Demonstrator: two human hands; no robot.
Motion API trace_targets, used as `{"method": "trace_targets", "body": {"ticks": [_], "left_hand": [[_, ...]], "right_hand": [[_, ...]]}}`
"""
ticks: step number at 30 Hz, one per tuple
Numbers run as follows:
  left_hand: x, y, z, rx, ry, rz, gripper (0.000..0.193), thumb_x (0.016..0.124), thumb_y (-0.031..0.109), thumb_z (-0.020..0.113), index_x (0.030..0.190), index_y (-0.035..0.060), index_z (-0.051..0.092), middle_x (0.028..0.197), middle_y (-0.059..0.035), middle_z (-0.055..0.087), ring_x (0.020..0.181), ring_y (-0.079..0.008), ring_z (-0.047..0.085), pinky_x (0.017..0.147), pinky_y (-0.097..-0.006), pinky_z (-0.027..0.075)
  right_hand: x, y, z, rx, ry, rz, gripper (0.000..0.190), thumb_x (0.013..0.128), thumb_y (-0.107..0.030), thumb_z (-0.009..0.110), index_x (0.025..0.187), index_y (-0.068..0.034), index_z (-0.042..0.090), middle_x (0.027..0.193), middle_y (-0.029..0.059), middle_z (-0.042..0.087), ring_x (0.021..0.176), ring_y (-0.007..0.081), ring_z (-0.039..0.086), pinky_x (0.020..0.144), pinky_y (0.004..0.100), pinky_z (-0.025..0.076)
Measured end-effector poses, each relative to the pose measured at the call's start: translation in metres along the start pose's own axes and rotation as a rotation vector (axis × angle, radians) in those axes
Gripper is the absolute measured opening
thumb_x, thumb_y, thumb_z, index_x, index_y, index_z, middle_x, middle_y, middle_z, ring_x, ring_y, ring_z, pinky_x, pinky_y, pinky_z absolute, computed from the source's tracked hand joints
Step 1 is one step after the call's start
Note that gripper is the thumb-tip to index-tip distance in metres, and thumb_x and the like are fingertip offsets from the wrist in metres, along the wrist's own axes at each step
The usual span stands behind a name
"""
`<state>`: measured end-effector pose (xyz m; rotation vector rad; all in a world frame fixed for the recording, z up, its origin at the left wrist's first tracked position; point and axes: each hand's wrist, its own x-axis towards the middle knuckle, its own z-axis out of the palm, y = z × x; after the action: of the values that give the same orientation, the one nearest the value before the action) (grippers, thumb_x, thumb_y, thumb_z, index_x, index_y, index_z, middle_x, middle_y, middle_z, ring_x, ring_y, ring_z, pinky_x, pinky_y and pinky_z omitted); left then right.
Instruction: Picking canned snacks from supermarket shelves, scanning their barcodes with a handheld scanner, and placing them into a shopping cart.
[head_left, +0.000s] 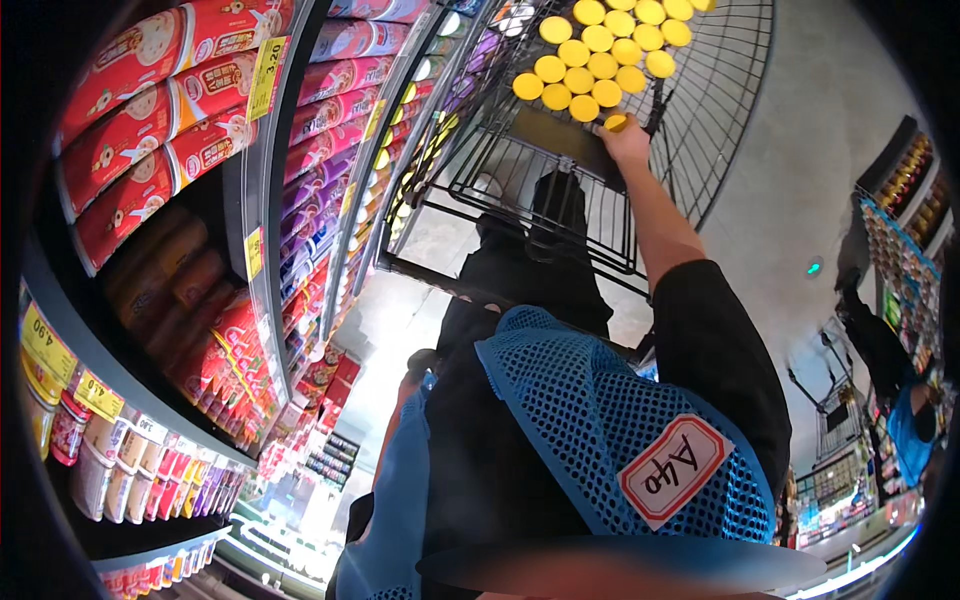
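My right hand (628, 141) reaches into a black wire shopping cart (724, 135). Its fingers close around a container with a yellow lid (616, 122), at the near corner of a group of several yellow-lidded containers (601, 65). These stand close together in the basket, and I see mostly their round lids from above. A dark panel (559, 139) lies along the cart's near end, left of my right hand. My left forearm (388, 439) shows at lower left, partly behind my blue mesh vest. The left hand is mostly hidden, with what look like fingertips at the cart's handle bar (424, 277).
Store shelves on the left hold red multipacks (124, 124), pink cans (337, 97) and tubs (112, 480), with yellow price tags (266, 79) along their edges. At far right are another person in blue (909, 427), another cart (836, 420) and stocked shelves (900, 232).
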<state>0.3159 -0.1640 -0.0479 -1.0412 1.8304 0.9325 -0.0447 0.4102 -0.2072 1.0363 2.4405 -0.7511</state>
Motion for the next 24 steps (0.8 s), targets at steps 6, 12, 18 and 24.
{"method": "trace_targets", "body": {"ticks": [6, 12, 18, 24], "left_hand": [[0.047, -0.009, -0.007, 0.083, 0.006, 0.098, 0.03, 0.083, 0.028, 0.072, 0.1, 0.0049, 0.066, 0.088, -0.0044, 0.066, 0.075, -0.011, 0.059, 0.068, -0.0272, 0.047], [0.057, 0.038, 0.0, -0.213, -0.148, 0.039, 0.022, 0.086, 0.017, 0.07, 0.103, 0.0061, 0.061, 0.087, -0.0067, 0.068, 0.06, -0.0096, 0.057, 0.052, -0.0253, 0.043], [0.026, 0.057, 0.0, -0.287, -0.136, -0.047, 0.025, 0.085, 0.019, 0.072, 0.102, 0.0053, 0.06, 0.085, -0.0062, 0.068, 0.06, -0.0102, 0.058, 0.053, -0.0252, 0.044], [0.053, -0.046, 0.018, -0.034, -0.034, 0.119, 0.033, 0.084, 0.024, 0.073, 0.106, 0.0011, 0.064, 0.095, -0.0087, 0.069, 0.089, -0.0161, 0.064, 0.08, -0.031, 0.051]], "right_hand": [[-0.05, -0.016, -0.029, 0.091, 0.09, -0.193, 0.075, 0.067, -0.044, 0.077, 0.128, -0.006, 0.056, 0.1, 0.0236, 0.069, 0.096, 0.0389, 0.067, 0.085, 0.0446, 0.054], [-0.038, -0.042, -0.019, 0.061, -0.068, -0.215, 0.08, 0.068, -0.043, 0.079, 0.133, -0.004, 0.054, 0.113, 0.0234, 0.067, 0.106, 0.0362, 0.065, 0.094, 0.0415, 0.051], [-0.013, -0.042, -0.009, -0.031, -0.147, -0.232, 0.08, 0.068, -0.046, 0.078, 0.132, -0.004, 0.054, 0.115, 0.0235, 0.066, 0.108, 0.0369, 0.064, 0.093, 0.0422, 0.051], [-0.008, -0.061, 0.006, -0.042, -0.161, -0.285, 0.083, 0.067, -0.048, 0.079, 0.132, -0.003, 0.052, 0.115, 0.0243, 0.066, 0.109, 0.0362, 0.063, 0.092, 0.0416, 0.051]]}}
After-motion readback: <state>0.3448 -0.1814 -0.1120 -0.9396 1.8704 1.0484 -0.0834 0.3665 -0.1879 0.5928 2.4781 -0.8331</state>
